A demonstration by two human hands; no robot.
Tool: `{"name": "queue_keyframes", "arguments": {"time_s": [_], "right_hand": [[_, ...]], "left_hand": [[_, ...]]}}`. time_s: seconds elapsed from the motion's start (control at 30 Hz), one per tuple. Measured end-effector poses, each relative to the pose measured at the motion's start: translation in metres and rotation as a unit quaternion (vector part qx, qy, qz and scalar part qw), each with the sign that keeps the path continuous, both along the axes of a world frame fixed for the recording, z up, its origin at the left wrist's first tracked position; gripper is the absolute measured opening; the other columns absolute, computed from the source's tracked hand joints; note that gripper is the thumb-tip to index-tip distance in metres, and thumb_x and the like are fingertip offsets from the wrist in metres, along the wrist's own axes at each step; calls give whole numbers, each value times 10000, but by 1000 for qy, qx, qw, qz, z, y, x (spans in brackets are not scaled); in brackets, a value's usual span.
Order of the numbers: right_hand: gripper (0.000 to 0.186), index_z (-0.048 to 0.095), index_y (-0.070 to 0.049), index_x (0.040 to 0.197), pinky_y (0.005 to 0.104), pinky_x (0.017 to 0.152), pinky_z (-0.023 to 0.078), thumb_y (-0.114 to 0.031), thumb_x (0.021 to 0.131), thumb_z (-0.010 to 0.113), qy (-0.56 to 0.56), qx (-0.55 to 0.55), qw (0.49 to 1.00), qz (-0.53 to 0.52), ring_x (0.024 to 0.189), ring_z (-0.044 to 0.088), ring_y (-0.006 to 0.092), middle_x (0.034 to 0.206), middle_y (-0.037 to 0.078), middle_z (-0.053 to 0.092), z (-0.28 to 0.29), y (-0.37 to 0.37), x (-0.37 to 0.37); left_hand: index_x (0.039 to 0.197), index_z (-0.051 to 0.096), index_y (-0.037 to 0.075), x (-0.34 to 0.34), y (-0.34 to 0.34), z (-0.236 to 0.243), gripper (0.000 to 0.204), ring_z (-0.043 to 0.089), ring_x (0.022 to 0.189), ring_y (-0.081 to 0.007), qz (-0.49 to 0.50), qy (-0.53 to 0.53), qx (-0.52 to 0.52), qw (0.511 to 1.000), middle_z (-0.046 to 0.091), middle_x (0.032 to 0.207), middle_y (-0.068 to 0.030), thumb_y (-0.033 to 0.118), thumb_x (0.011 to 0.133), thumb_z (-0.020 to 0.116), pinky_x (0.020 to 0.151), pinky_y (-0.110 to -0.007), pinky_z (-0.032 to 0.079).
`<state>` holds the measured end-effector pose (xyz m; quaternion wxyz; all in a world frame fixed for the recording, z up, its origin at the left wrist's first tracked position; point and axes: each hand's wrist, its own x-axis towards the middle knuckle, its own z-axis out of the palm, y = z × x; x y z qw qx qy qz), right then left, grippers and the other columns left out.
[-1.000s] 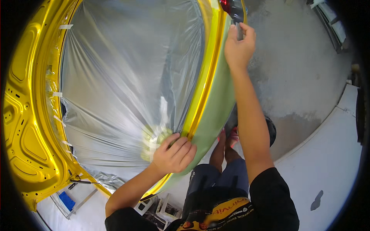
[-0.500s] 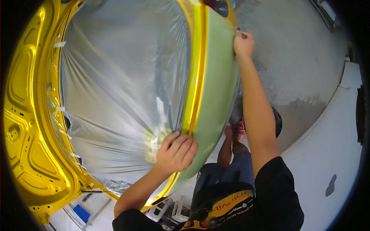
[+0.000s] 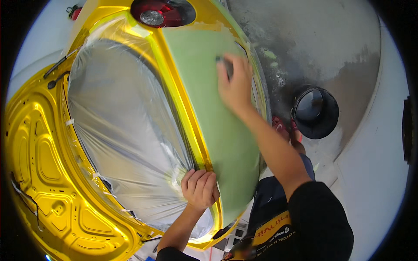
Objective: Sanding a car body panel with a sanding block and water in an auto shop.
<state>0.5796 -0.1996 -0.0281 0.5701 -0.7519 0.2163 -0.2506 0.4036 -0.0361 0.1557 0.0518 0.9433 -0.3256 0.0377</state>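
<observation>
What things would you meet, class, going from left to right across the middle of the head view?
Yellow lid underside → clear plastic sheet → left hand → green panel → right hand → round black container → white floor sheet.

You have two bare hands at work: your left hand [image 3: 199, 189] at the near edge, your right hand [image 3: 235, 85] farther off on one pale green filler-coated body panel [image 3: 217, 130]. One clear plastic masking sheet [image 3: 126, 126] covers the opening at left. One red round tail lamp [image 3: 163, 12] sits far; one black round bucket [image 3: 315, 112] right.
</observation>
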Motion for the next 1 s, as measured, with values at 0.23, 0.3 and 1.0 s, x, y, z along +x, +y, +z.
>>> {"name": "queue_keyframes", "arguments": {"time_s": [0.23, 0.3, 1.0], "right_hand": [[262, 643, -63, 1128, 494, 922, 439, -209, 918, 695, 17, 73, 996, -37, 1044, 590, 399, 1095, 178, 665, -72, -86, 94], [272, 645, -66, 1145, 489, 918, 440, -223, 928, 696, 6, 2, 999, -45, 1045, 597, 400, 1091, 174, 669, -72, -79, 79], [544, 626, -113, 1334, 512, 950, 425, -209, 835, 819, -23, -6, 980, 196, 1127, 619, 279, 1394, 117, 604, 34, 27, -233]], "left_hand": [[1018, 656, 46, 9, -20, -2, 231, 668, 894, -298, -43, 18, -30, 998, 696, 914, -86, -31, 801, 640, 924, -497, 512], [1035, 652, 52, 11, -20, -8, 228, 668, 902, -299, -37, 27, -19, 999, 695, 923, -86, -23, 821, 634, 922, -501, 511], [1040, 656, 75, 5, -11, 0, 227, 674, 910, -272, -19, 14, -4, 1000, 718, 923, -55, -2, 826, 662, 944, -484, 511]]}}
